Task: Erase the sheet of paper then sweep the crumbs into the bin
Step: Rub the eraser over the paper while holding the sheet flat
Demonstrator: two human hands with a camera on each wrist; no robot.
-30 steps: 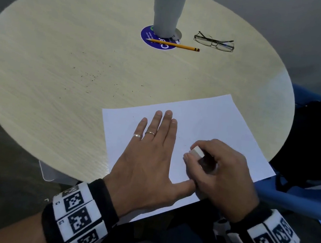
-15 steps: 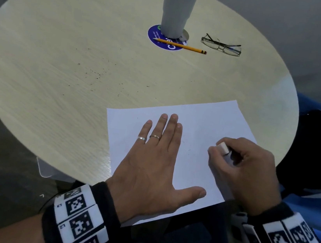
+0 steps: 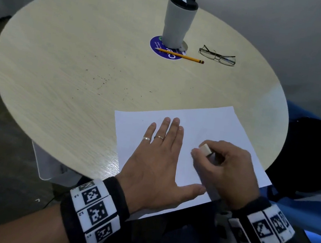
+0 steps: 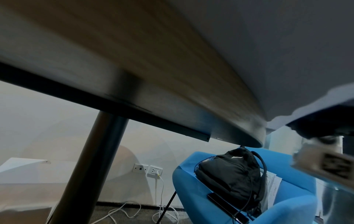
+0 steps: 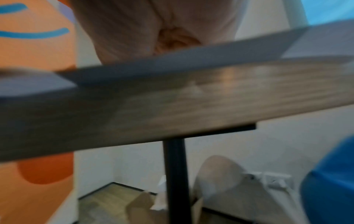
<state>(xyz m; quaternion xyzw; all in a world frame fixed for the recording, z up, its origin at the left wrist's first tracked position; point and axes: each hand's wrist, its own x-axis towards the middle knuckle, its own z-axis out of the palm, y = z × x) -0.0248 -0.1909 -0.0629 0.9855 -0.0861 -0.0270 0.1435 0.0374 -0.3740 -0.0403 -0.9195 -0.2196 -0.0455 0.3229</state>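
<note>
A white sheet of paper (image 3: 212, 124) lies at the near right of the round wooden table (image 3: 72, 58), its near edge hanging past the rim. My left hand (image 3: 157, 153) lies flat on the sheet with straight fingers, holding it down. Just to its right, my right hand (image 3: 223, 166) pinches a small white eraser (image 3: 205, 149) and presses it on the paper. Dark crumbs (image 3: 103, 81) are scattered over the table beyond the sheet. Both wrist views look under the table edge; the paper's underside (image 5: 172, 66) shows in the right one, blurred.
At the far side stand a grey tumbler (image 3: 179, 21) on a blue sticker, a yellow pencil (image 3: 181, 55) and glasses (image 3: 217, 56). A pale bin (image 3: 53, 168) sits under the table's near-left rim. A black backpack (image 4: 231, 174) rests on a blue chair (image 4: 287, 209) at right.
My right hand with the eraser slid right across the sheet, then came back left toward my left hand. The left hand stayed flat on the paper. The head view shifted slightly.
</note>
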